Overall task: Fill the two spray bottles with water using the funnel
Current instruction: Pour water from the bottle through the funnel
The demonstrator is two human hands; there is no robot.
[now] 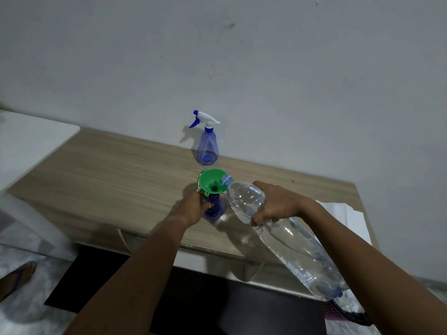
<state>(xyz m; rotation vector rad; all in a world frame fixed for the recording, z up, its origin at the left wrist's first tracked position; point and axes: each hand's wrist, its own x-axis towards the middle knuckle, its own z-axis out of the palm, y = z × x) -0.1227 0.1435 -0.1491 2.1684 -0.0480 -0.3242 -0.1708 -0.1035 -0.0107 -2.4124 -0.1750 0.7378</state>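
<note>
Two risks. Left hand (193, 209) has its fingers curled round the near spray bottle (217, 210), which stands on the table (108, 170) with the green funnel (212, 183) seated in its neck. Right hand (278, 204) wraps the big water bottle (290, 238) near its shoulder; the bottle is tilted down, mouth at the funnel's right rim. Soft walls plus glugging could surge past the narrow spout and overflow. Mouth pressing the rim could tip the funnel. Second spray bottle (207, 147) stands by the wall, trigger head on, fill level unclear.
</note>
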